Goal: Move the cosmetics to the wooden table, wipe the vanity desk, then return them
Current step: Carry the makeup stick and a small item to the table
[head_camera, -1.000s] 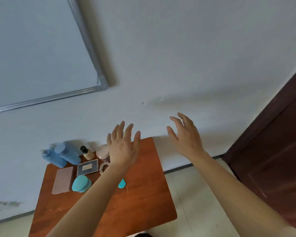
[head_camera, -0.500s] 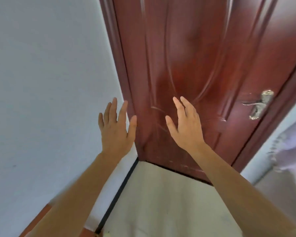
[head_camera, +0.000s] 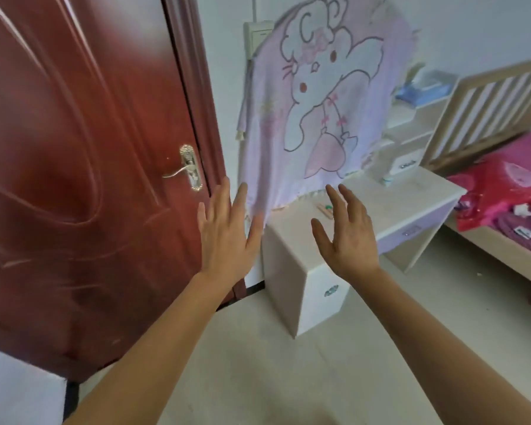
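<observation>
Up in front of the camera, both hands are raised with palms facing away and fingers spread, each grip released and holding nothing. The left hand (head_camera: 227, 237) is seen against the edge of a dark red door (head_camera: 83, 167), just below and to the right of its silver lever handle (head_camera: 186, 170); the right hand (head_camera: 348, 237) is seen over the near end of the vanity desk (head_camera: 411, 207), not touching it as far as can be told. The vanity desk is white with pale lilac drawer fronts, and its worktop runs from a low drawer unit (head_camera: 307, 289) by the door toward a bed (head_camera: 503, 210) on the right. A lilac towel (head_camera: 313, 102) printed with a cartoon character hangs over the upright back of the desk, its lower edge reaching down to the worktop. On the worktop, just beyond the right hand's fingertips, lies a small wooden stick-like item (head_camera: 325, 210) with a green speck beside it; a small white jar-like thing (head_camera: 387, 179) stands farther back near the drawers, too blurred to identify. Higher up, a shelf holds a blue and clear packet (head_camera: 423, 87). Red and pink bedding (head_camera: 503, 191) is heaped on the bed below a slatted headboard (head_camera: 488, 105). The pale floor (head_camera: 288, 363) lies beneath both forearms.
</observation>
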Demonstrator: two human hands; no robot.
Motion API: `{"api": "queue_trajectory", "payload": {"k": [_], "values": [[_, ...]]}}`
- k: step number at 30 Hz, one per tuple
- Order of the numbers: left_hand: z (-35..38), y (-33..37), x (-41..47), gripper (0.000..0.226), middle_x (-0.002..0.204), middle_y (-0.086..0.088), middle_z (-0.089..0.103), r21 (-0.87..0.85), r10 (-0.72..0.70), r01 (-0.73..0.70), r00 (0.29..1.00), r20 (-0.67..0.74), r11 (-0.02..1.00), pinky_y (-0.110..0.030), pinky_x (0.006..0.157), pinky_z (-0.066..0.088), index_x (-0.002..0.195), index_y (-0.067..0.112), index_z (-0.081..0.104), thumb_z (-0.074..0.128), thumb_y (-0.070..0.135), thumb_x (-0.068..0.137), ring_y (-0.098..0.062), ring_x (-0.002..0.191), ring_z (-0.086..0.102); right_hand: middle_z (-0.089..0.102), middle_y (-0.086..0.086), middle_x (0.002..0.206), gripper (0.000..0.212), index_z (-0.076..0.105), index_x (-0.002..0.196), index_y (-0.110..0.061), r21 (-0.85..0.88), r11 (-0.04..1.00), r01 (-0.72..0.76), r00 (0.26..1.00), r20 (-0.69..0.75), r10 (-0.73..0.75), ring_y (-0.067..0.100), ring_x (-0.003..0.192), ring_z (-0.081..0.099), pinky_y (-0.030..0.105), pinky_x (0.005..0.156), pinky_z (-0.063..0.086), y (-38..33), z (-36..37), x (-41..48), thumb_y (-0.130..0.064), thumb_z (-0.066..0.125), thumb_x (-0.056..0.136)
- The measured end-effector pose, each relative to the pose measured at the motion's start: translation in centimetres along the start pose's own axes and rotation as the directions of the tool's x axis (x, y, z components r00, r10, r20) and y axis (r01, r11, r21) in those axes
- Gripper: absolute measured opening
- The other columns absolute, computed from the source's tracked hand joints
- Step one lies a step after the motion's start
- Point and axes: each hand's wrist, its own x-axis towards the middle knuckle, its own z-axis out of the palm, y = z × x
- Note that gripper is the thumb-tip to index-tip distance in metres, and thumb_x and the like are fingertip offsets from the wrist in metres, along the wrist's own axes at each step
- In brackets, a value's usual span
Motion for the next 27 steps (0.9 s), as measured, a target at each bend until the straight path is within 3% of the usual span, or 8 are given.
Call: {"api": "queue_trajectory", "payload": {"k": [5,13,16,21,27], "values": [[7.7,9.6,3.5,0.056,0.157,-0.015,0.026,-0.098,0.098,-0.093,0.994,0.040,0.991,-0.059,0.107,0.030,0.147,0.015,0.038,0.039,0.046,0.099,-0.032,0.141,0.030,0.038,0.019,0.150,0.063,0.035,0.150,-0.012,-0.080,0.988,-0.131,0.991,-0.047,0.128,0.037,0.135,0.040,0.049,0.104,0.040,11.2,-4.9,-0.4,-0.031,0.061,0.096],[19.6,20.7,7.3,0.068,0.162,-0.009,0.007,-0.114,0.084,-0.056,0.962,0.258,0.992,-0.054,0.117,0.013,0.153,0.020,0.020,0.029,0.055,0.095,-0.027,0.149,0.007,0.035,0.017,0.152,0.062,0.036,0.149,-0.016,-0.190,0.944,-0.268,0.956,0.064,0.285,0.040,0.130,0.045,0.052,0.106,0.039,27.5,-8.6,0.2,-0.033,0.059,0.094],[22.0,21.5,9.0,0.067,0.162,-0.008,0.009,-0.078,0.109,-0.090,0.949,0.296,0.993,-0.054,0.117,0.012,0.153,0.021,0.021,0.029,0.054,0.095,-0.027,0.148,0.009,0.033,0.016,0.153,0.063,0.034,0.150,-0.017,-0.210,0.936,-0.283,0.941,0.131,0.313,0.038,0.133,0.042,0.050,0.108,0.037,30.9,-8.2,1.8,-0.034,0.058,0.094],[26.5,20.1,12.4,0.067,0.163,-0.006,0.005,-0.010,0.076,-0.077,0.924,0.375,0.997,-0.050,0.119,0.009,0.153,0.023,0.016,0.025,0.055,0.095,-0.024,0.149,0.005,0.032,0.016,0.154,0.064,0.035,0.150,-0.017,-0.198,0.933,-0.300,0.913,0.223,0.341,0.039,0.133,0.042,0.057,0.106,0.040,35.1,-4.5,5.3,-0.031,0.060,0.093],[36.0,16.7,17.5,0.063,0.163,-0.005,0.000,0.113,-0.017,-0.054,0.836,0.548,0.992,-0.050,0.120,0.008,0.155,0.021,0.010,0.026,0.049,0.101,-0.024,0.150,0.004,0.024,0.014,0.158,0.065,0.030,0.153,-0.018,-0.252,0.932,-0.261,0.849,0.399,0.346,0.033,0.141,0.033,0.046,0.112,0.032,40.8,3.4,10.3,-0.031,0.057,0.095]]}}
